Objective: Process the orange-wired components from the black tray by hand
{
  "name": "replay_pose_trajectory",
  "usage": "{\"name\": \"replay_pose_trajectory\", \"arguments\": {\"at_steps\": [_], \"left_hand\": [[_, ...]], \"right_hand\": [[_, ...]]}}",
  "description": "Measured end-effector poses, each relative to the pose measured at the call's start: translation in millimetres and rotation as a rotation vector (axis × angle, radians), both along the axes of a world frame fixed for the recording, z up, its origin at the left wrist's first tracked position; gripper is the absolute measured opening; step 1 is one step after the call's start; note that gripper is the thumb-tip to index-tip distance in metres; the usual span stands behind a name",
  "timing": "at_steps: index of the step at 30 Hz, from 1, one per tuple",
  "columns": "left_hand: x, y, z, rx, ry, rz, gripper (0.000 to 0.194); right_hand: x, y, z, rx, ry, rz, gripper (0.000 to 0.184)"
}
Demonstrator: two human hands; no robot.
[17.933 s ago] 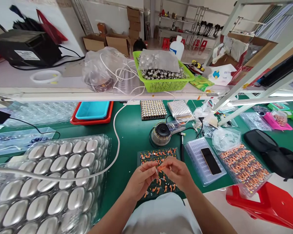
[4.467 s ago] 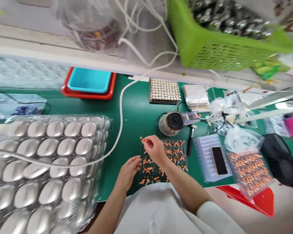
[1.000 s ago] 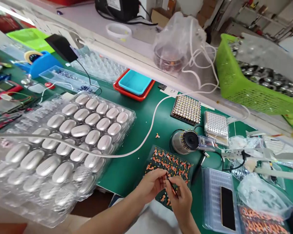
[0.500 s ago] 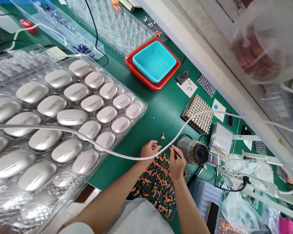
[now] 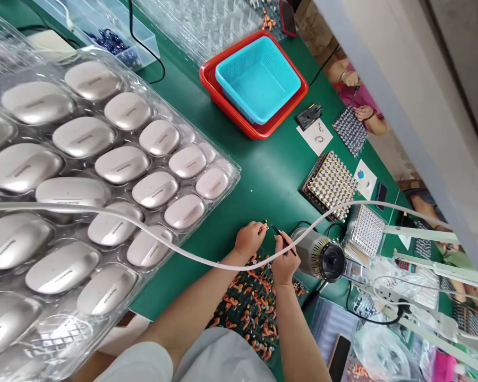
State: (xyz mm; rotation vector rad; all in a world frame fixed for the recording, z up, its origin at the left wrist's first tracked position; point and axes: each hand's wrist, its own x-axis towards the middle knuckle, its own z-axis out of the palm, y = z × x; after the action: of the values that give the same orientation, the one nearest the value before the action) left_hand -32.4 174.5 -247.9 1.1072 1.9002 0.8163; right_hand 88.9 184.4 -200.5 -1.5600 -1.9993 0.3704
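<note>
orange part (image 5: 265, 227): small, partly hidden, held | black tool (image 5: 276, 230): slender, held slanted, tip near part

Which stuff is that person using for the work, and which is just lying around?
Seems part of the job:
small orange piece in the left hand
thin black tool in the right hand
spread of orange pieces

Probably lying about:
blue basket
red tray
silver oval cases

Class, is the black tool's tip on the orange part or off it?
Off: green table shows between the black tool in the right hand and the orange part in the left hand.
</note>
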Motion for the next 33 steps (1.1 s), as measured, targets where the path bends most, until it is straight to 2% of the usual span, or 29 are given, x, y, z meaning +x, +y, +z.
{"name": "replay_pose_trajectory", "arguments": {"at_steps": [4, 12, 18, 27, 33], "left_hand": [[-3, -3, -0.4, 0.028, 0.098, -0.046, 0.031], [-21, -9, -1.1, 0.111, 0.228, -0.13, 0.021], [-26, -6, -1.3, 0.131, 0.279, -0.088, 0.016], [-17, -6, -6.9, 0.156, 0.271, -0.04, 0.013], [-15, -7, -11.0, 0.178, 0.254, -0.03, 0.012]], "right_hand": [[0, 2, -5.8, 0.02, 0.004, 0.052, 0.023], [-7, 2, -11.8, 0.023, 0.061, 0.066, 0.019], [-14, -1, -14.6, 0.003, 0.1, 0.08, 0.019], [-16, 0, -16.6, -0.006, 0.112, 0.117, 0.021], [-19, 2, -24.1, 0.001, 0.097, 0.096, 0.021]]}}
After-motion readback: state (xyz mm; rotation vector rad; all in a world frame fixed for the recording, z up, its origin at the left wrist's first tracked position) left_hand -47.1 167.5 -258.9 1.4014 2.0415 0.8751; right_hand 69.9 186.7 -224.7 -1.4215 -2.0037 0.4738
